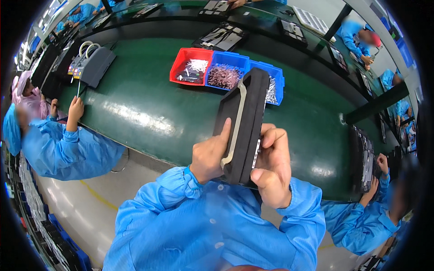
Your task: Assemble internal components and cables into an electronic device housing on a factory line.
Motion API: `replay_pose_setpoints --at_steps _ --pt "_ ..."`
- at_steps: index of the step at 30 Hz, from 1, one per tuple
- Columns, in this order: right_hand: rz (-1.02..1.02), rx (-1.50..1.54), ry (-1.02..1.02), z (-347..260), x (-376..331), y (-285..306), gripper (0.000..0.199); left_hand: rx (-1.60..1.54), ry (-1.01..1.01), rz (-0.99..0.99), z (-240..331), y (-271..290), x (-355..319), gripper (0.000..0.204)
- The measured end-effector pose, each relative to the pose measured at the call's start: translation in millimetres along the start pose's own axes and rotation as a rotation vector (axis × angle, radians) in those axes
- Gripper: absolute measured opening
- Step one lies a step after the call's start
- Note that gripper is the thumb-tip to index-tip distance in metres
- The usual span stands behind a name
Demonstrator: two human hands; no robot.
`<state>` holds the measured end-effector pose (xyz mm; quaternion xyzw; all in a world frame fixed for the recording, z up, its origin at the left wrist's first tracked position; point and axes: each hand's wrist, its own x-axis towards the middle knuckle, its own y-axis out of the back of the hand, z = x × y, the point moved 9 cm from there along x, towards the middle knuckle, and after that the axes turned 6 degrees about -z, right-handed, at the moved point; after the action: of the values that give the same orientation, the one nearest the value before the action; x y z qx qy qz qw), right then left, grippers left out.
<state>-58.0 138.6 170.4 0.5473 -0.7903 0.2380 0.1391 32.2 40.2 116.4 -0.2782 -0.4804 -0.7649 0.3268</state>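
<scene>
A thick black rectangular tray [255, 104], foam-like, is held tilted up on its edge above the bench's near side. A pale cream strip runs along one edge of it, and thin silvery parts show along the right side. My left hand [209, 151] grips its left side, the index finger stretched against the dark inner face. On the right side, my right hand [275, 167] holds it with the thumb low and the fingers curled. The tray's face turned toward my right hand is mostly hidden.
Behind the tray stand a red bin [174, 74] of white and dark bits and blue bins [244, 58] of small screws. A grey device [101, 63] sits left on the green bench [135, 117]. Co-workers sit at both sides; dark panel assemblies [221, 36] line the far side.
</scene>
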Motion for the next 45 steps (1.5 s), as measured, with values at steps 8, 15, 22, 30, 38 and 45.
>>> replay_pose_setpoints --at_steps 8,15,22,30,38,45 --pt "0.351 -0.489 -0.019 -9.8 49.7 98.3 0.013 -0.555 0.931 0.470 -203.4 168.2 -57.6 0.029" --pt "0.149 -1.050 -0.080 73.9 87.8 130.0 0.009 -1.015 1.424 0.080 -411.9 210.0 -120.1 0.026" --pt "-0.003 -1.244 -0.013 97.9 131.4 102.8 0.008 0.300 1.265 -0.392 -458.1 281.4 -104.9 0.049" --pt "0.042 -1.153 -0.060 142.5 252.5 106.4 0.019 0.016 0.045 -0.232 -156.8 15.7 73.9 0.019" --pt "-0.285 -1.500 -0.824 287.0 350.9 134.3 0.078 0.038 0.203 -0.117 -177.3 -33.7 73.6 0.016" --pt "-0.561 -1.636 -0.442 295.1 365.1 121.7 0.080 -0.143 0.280 -0.053 -187.7 -40.3 72.4 0.010"
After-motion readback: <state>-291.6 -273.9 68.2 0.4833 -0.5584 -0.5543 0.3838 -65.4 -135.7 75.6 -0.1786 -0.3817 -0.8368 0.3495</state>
